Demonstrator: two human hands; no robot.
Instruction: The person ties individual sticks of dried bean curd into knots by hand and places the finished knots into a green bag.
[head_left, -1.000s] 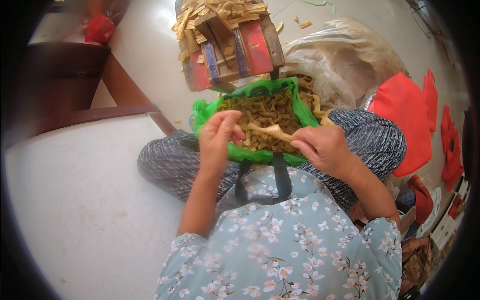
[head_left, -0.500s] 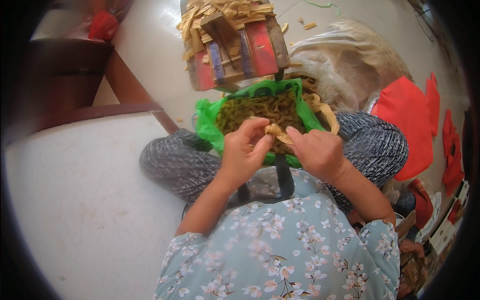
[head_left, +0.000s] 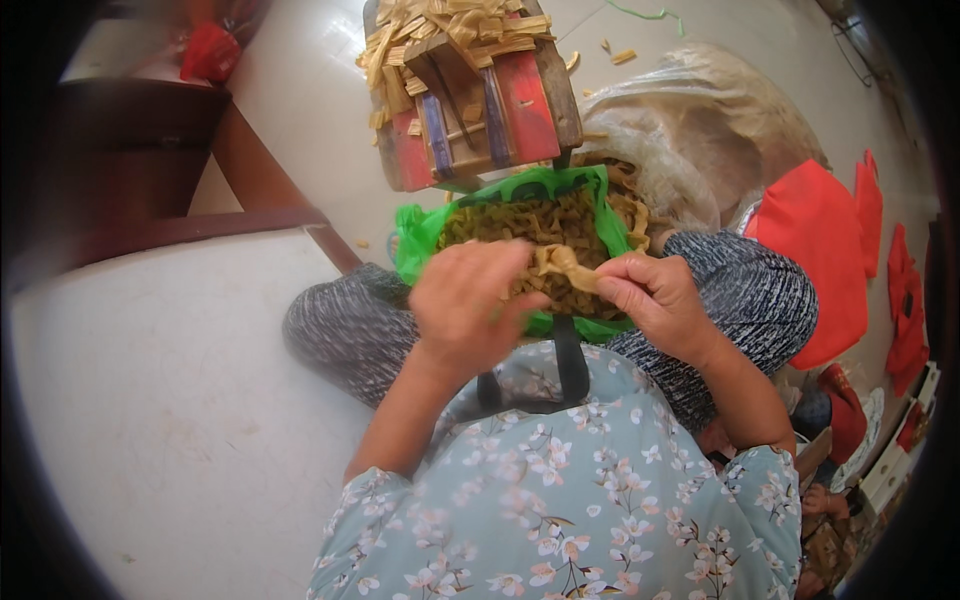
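Note:
My right hand pinches one end of a tan, knotted strip between thumb and fingers. The strip hangs over a green plastic bag between my legs, which is filled with many similar brownish knotted strips. Beside it, over the bag's left part, is my left hand, blurred by motion. Its fingers look stretched out with the thumb apart, and I see nothing held in it.
Beyond the bag stands a wooden bench with red and blue stripes, topped by pale flat wood pieces. A large clear plastic sack lies to its right, next to red bags. A white surface spreads at left.
My left hand has come off the strip and moved left and slightly nearer. My right hand still holds the strip's end and has shifted a little to the right.

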